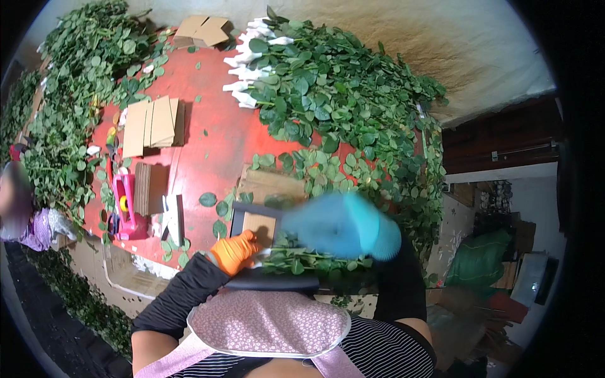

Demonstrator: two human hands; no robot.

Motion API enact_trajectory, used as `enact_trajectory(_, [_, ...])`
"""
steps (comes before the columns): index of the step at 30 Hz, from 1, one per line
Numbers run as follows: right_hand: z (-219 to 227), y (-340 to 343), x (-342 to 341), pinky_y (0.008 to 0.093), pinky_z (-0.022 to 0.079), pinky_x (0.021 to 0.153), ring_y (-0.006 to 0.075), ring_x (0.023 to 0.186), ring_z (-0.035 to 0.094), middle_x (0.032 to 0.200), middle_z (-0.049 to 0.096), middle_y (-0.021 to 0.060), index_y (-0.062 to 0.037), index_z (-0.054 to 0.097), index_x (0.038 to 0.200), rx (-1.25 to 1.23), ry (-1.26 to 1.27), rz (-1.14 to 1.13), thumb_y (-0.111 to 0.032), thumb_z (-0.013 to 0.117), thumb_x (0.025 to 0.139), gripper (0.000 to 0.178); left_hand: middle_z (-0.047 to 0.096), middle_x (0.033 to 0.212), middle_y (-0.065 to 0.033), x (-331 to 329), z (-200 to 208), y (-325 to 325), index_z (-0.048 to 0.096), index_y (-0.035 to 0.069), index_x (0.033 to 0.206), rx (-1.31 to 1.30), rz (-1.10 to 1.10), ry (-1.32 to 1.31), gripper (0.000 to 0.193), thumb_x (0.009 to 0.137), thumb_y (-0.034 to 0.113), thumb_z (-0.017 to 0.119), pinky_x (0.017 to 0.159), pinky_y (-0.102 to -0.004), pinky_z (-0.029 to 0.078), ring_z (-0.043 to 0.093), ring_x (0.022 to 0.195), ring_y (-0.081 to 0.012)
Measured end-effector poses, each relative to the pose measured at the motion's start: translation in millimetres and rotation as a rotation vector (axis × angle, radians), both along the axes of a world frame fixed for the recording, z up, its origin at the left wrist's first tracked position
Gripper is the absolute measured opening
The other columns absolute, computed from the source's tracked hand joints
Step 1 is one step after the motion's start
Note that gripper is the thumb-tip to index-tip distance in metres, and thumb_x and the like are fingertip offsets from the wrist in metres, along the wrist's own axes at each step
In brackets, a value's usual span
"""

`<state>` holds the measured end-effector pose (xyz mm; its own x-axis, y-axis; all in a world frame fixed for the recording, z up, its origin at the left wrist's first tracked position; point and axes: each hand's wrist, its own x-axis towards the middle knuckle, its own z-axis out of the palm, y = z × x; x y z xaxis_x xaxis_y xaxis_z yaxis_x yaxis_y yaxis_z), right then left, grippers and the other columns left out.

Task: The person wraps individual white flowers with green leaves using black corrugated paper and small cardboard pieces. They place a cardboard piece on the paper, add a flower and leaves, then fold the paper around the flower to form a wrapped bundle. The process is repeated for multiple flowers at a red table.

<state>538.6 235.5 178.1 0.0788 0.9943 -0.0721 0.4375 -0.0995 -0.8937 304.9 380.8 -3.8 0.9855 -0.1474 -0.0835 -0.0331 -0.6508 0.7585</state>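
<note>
My left hand [234,253], in an orange glove, is closed at the near edge of a small brown cardboard piece [259,224]. That cardboard lies in a dark, raised-sided holder [237,217] in front of me. A bit of white shows just beside the orange fingers; what they pinch is hidden. My right hand [343,225], in a blue glove, is smeared by motion over leafy green stems [309,263] that lie across the holder. Its fingers cannot be made out.
White-wrapped heads [242,72] top a large pile of leafy stems [340,75] at the back right. More foliage [82,69] covers the left side. Folded cardboard [151,126], a pink tape dispenser [128,211] and white scissors-like tool [171,217] stand on the red table [211,142]. Another person [25,208] is at far left.
</note>
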Motion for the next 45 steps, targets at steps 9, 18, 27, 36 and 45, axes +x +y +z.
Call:
enact_trajectory(9, [-228.0,129.1,174.5,0.0523,0.042,0.085,0.0321,0.110,0.051,0.114,0.057,0.0107,-0.0122,0.066,0.102,-0.521,-1.205,-0.301,-0.029,0.064,0.081,0.027,0.055,0.109,-0.0135,7.8,10.8,1.2,0.061,0.009,0.118,-0.038,-0.066,0.130,0.047,0.074,0.016,0.073,0.077,-0.0393,0.052,0.061,0.093,-0.0330])
enact_trajectory(18, [-181.7,99.5,124.7,0.0454,0.053,0.072,0.0331,0.088,0.066,0.124,0.054,0.0170,-0.0134,0.053,0.123,-0.401,-1.012,-0.185,-0.020,0.063,0.077,0.047,0.058,0.108,-0.0136,-0.7,-4.5,1.8,0.064,0.005,0.116,-0.130,0.021,0.108,0.048,0.069,0.010,0.076,0.083,-0.0374,0.051,0.060,0.099,-0.0337])
enact_trajectory(27, [-225.7,141.6,203.0,0.0470,0.052,0.078,0.0340,0.098,0.064,0.121,0.057,0.0206,-0.0049,0.037,0.143,-0.501,-0.965,-0.469,-0.023,0.056,0.086,0.063,0.059,0.113,-0.0146,10.1,0.8,4.2,0.064,0.006,0.116,-0.163,-0.037,0.159,0.047,0.071,0.011,0.076,0.092,-0.0386,0.048,0.057,0.106,-0.0334])
enact_trajectory(36, [-182.7,43.8,99.7,0.0466,0.052,0.067,0.0324,0.088,0.065,0.101,0.060,0.0160,-0.0068,0.057,0.109,-0.366,-0.911,-0.079,-0.009,0.062,0.075,0.034,0.059,0.116,-0.0148,8.7,-7.7,0.4,0.061,0.004,0.119,-0.190,-0.057,0.127,0.052,0.067,0.002,0.073,0.095,-0.0402,0.046,0.055,0.110,-0.0343])
enact_trajectory(45, [-193.2,41.3,128.1,0.0450,0.053,0.073,0.0322,0.088,0.066,0.096,0.065,0.0132,-0.0122,0.063,0.110,-0.537,-0.862,-0.061,-0.016,0.061,0.080,0.031,0.055,0.106,-0.0139,13.1,5.6,2.2,0.063,0.006,0.115,-0.228,-0.040,0.018,0.051,0.067,0.007,0.077,0.086,-0.0396,0.049,0.057,0.101,-0.0347])
